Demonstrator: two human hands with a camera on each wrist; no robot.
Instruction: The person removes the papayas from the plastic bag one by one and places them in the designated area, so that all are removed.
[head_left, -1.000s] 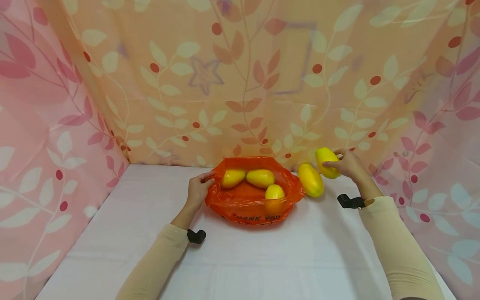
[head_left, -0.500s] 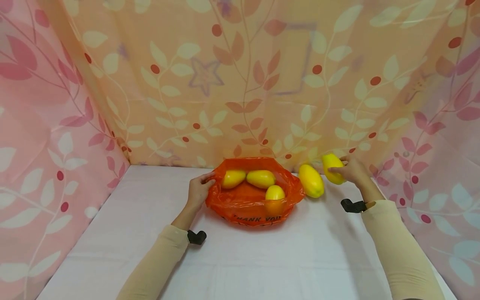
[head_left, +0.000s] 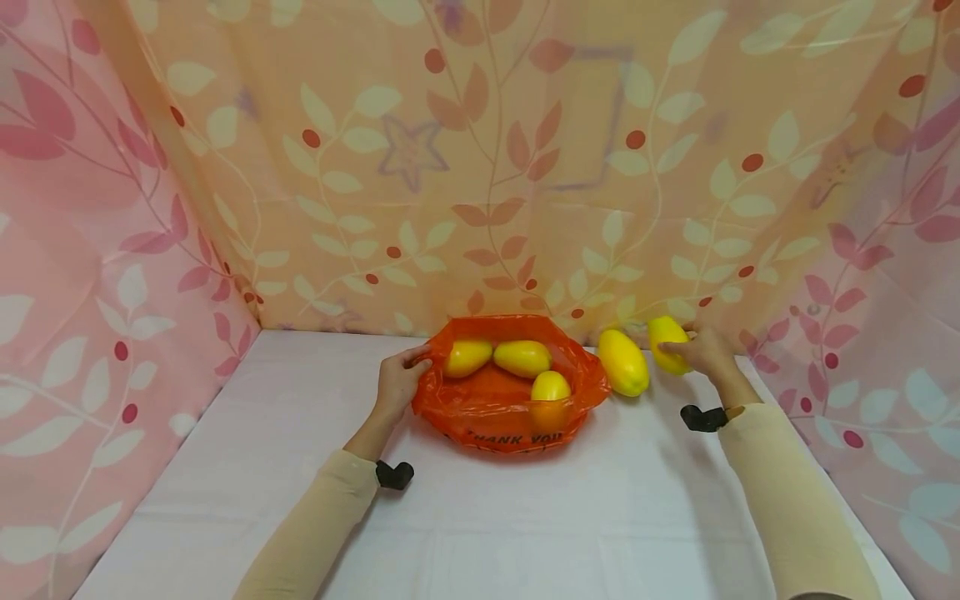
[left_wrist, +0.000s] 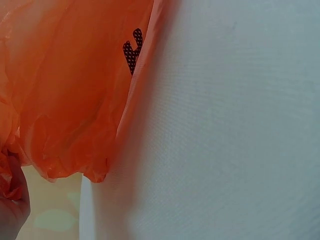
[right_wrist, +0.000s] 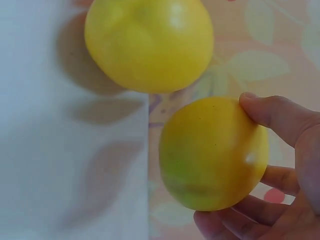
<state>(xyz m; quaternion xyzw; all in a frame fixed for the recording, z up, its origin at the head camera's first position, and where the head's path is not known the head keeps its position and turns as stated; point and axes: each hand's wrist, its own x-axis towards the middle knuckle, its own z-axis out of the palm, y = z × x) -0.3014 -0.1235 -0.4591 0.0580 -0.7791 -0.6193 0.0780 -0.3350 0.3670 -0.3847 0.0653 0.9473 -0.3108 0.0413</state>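
A yellow fruit (head_left: 663,337) is held by the right grip (head_left: 709,354), to whose left, past a second fruit (head_left: 623,362), the bag (head_left: 480,419) is pinched by the left grip (head_left: 397,382).

Beyond the fingers (right_wrist: 260,210), a leaf-printed peach cloth (head_left: 322,200) is hanging; a pink left cloth (head_left: 82,275) and a pink right cloth (head_left: 877,350) are flanking them; beneath them, a white-covered table (head_left: 495,533) is catching soft shadows (head_left: 697,500).

The bag (head_left: 480,419) is glossy, crinkled plastic, the yellow fruit (right_wrist: 212,155) smooth.
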